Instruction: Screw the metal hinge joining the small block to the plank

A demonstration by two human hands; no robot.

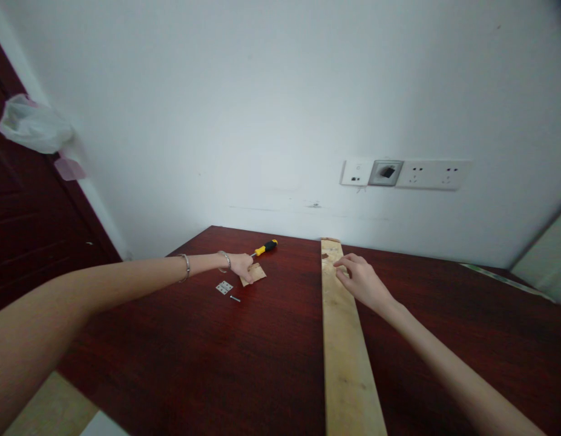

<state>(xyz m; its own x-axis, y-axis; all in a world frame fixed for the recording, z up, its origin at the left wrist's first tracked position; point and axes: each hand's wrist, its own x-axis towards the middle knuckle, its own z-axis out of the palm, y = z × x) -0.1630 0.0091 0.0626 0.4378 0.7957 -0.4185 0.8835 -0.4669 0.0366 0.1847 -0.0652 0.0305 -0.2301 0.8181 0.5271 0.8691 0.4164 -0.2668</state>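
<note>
My left hand reaches far across the dark red table, its fingers closed in a pinch at the edge of a small tan paper packet. A yellow-and-black screwdriver lies just beyond that hand. A small metal hinge and a loose screw lie close below it. My right hand rests on the far end of a long pale wooden plank, fingers curled with the tips pressed on the wood near a dark mark.
A white wall with a row of sockets stands behind the table. A dark red door with a plastic bag hanging on it is at the left. The table's left edge drops to a pale floor.
</note>
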